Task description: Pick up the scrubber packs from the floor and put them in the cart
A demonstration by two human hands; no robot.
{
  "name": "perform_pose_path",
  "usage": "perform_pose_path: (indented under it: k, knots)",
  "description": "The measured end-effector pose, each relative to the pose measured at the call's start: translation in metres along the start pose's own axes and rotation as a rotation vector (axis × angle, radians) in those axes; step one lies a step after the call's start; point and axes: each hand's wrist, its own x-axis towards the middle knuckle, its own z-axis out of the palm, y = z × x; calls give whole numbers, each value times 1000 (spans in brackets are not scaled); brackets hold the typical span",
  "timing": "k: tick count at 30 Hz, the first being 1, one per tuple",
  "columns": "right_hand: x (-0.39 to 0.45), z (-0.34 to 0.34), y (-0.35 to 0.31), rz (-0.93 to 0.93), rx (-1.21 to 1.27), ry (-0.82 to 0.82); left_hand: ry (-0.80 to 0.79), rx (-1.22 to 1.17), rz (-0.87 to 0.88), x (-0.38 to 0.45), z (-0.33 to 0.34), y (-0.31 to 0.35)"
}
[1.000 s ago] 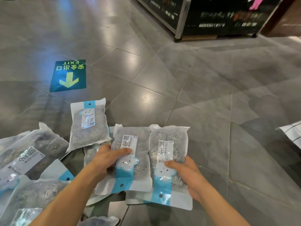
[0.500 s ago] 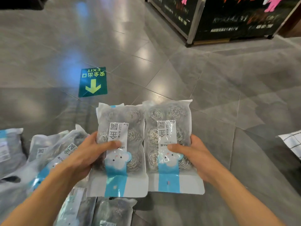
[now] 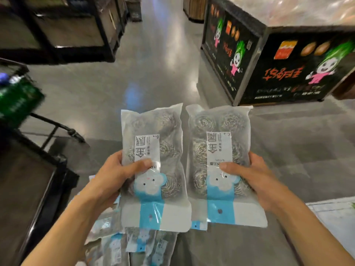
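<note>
I hold two clear scrubber packs side by side in front of me, each with steel-wool balls, a white label and a blue strip. My left hand (image 3: 113, 177) grips the left pack (image 3: 153, 150) at its left edge, thumb on the label. My right hand (image 3: 255, 177) grips the right pack (image 3: 219, 150) at its right edge. Several more packs (image 3: 123, 244) lie on the floor below the held ones. The black-framed cart (image 3: 38, 169) stands at the left, partly out of frame and blurred.
A black display stand (image 3: 288, 70) with cartoon figures sits at the right rear. Dark shelving units (image 3: 63, 29) stand at the left rear, with an aisle of grey tile floor between. Green items (image 3: 17, 98) show at the left edge. A white cloth-like item (image 3: 334, 217) lies at the right.
Both hands have lifted the two packs up off the floor pile. My view has tilted up, so the cart at the left and the aisle ahead have come into sight.
</note>
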Motion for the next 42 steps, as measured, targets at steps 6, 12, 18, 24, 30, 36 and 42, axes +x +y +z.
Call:
perform_pose_path:
  k: [6, 12, 18, 24, 30, 36, 42]
  knots:
    - [-109, 24, -158, -55, -16, -63, 64, -41, 113, -110, 5, 163]
    - [-181, 44, -244, -132, 22, -103, 99, -63, 235, -185, 13, 248]
    - [-203, 61, -277, -201, -27, -116, 132, -63, 339, -225, 7, 280]
    - [-207, 86, -286, -235, -21, -220, 240, -86, 370, -245, -5, 280]
    - [-196, 107, -292, -236, -105, -415, 403, -180, 406, -283, -3, 268]
    - [-192, 136, -292, -240, -242, -655, 683, -200, 399, -344, 7, 238]
    - [-211, 192, -261, -153, -340, -977, 1006, -227, 385, -431, 32, 196]
